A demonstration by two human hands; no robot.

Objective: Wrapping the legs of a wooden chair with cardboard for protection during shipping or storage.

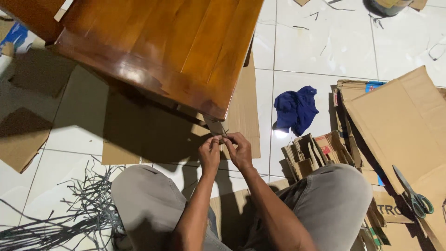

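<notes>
My left hand [209,153] and right hand [238,149] pinch a thin dark strip [224,135] below the wooden table [162,46]. My fingertips hide most of it, and shadow blurs the rest.

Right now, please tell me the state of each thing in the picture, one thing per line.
Left hand: pinched on a thin dark strip.
Right hand: pinched on the same strip.
Wooden table: standing above the hands, top bare.
Blue cloth: crumpled on the floor.
Scissors: lying shut on cardboard.
Big cardboard sheet: flattened.
Grey strips: loose in a heap on the floor.
</notes>
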